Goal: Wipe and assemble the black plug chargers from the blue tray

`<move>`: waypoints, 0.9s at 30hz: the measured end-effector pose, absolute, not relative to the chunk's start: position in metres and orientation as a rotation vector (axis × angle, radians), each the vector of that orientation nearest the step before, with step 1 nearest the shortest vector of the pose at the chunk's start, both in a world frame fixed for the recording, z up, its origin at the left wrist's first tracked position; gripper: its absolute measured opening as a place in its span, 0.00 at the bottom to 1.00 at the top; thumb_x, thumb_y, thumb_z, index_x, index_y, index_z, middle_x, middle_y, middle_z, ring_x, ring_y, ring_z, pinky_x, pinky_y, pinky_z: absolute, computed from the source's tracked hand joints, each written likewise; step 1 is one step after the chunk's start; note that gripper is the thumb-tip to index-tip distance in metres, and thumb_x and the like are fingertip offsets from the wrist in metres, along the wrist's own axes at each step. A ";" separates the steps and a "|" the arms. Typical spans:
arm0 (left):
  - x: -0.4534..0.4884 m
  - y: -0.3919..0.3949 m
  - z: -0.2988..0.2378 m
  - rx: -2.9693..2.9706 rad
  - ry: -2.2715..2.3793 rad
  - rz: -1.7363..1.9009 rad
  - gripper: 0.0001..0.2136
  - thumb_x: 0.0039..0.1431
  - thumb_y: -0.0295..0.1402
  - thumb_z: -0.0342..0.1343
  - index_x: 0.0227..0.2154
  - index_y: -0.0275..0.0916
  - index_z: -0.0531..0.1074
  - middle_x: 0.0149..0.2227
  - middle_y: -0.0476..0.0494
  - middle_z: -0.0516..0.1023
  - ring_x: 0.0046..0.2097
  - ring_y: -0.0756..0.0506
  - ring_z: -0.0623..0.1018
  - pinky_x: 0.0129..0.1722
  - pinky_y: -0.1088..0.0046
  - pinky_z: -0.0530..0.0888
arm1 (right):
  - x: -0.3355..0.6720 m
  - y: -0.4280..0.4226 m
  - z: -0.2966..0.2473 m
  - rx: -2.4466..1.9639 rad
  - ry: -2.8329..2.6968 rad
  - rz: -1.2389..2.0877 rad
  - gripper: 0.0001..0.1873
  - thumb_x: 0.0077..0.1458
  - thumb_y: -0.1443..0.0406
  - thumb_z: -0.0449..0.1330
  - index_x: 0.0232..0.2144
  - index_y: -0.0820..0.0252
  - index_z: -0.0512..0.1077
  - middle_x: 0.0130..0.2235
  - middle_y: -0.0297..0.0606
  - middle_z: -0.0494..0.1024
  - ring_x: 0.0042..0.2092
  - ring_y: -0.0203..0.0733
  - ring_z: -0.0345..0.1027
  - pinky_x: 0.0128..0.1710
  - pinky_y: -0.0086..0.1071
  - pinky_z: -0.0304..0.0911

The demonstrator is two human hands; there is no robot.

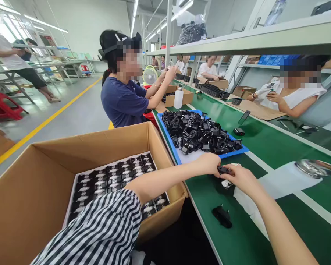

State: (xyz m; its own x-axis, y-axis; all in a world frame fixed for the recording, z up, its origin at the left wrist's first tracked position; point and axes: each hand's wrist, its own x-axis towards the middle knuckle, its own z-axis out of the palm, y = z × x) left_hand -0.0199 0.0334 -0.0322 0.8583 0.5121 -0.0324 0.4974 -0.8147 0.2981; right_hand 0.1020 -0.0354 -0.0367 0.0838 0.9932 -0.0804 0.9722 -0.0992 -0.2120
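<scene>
My left hand (212,164) and my right hand (242,177) meet over the green bench, their fingers closed on a small black plastic plug part (224,170) between them. The fingers cover much of it. Just below the hands is a small black-and-white item (226,184), too hidden to name. A white cloth (246,206) lies under and beside my right hand. Nearer to me, a black plug piece with pins (222,216) rests on the bench. Beyond my left hand, a blue tray (169,141) carries a heap of similar black plug parts (198,130).
A cardboard box (99,138) at left holds rows of black parts (113,176) under my left forearm. On the right stands a white bottle with a metal top (289,180). Co-workers sit beyond and across the bench (306,221). A shelf (251,40) runs above it.
</scene>
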 end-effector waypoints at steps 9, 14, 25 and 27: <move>-0.013 0.039 -0.025 2.750 0.793 -0.105 0.15 0.35 0.38 0.56 0.27 0.33 0.71 0.24 0.44 0.72 0.27 0.47 0.70 0.24 0.77 0.63 | 0.101 -0.027 -0.026 -2.301 -2.169 0.334 0.09 0.43 0.64 0.55 0.30 0.60 0.68 0.28 0.37 0.68 0.30 0.40 0.62 0.23 0.26 0.52; 0.001 0.040 -0.014 2.764 0.808 -0.286 0.18 0.30 0.36 0.60 0.29 0.31 0.71 0.25 0.40 0.72 0.27 0.45 0.71 0.24 0.76 0.64 | 0.100 -0.025 -0.023 -2.303 -2.150 0.450 0.06 0.42 0.66 0.56 0.27 0.61 0.67 0.25 0.35 0.69 0.28 0.38 0.62 0.21 0.25 0.50; -0.023 0.034 -0.046 2.535 0.857 0.177 0.12 0.37 0.35 0.56 0.28 0.37 0.70 0.23 0.50 0.71 0.28 0.49 0.70 0.27 0.77 0.64 | 0.102 -0.032 -0.035 -2.231 -1.937 0.481 0.06 0.41 0.64 0.56 0.26 0.60 0.67 0.27 0.33 0.70 0.30 0.38 0.63 0.25 0.25 0.53; -0.027 0.031 -0.052 2.490 0.873 0.224 0.17 0.37 0.33 0.56 0.34 0.36 0.68 0.28 0.49 0.72 0.31 0.50 0.71 0.30 0.79 0.65 | 0.103 -0.034 -0.035 -2.227 -1.921 0.486 0.08 0.42 0.64 0.56 0.29 0.59 0.67 0.30 0.34 0.70 0.32 0.38 0.63 0.27 0.25 0.54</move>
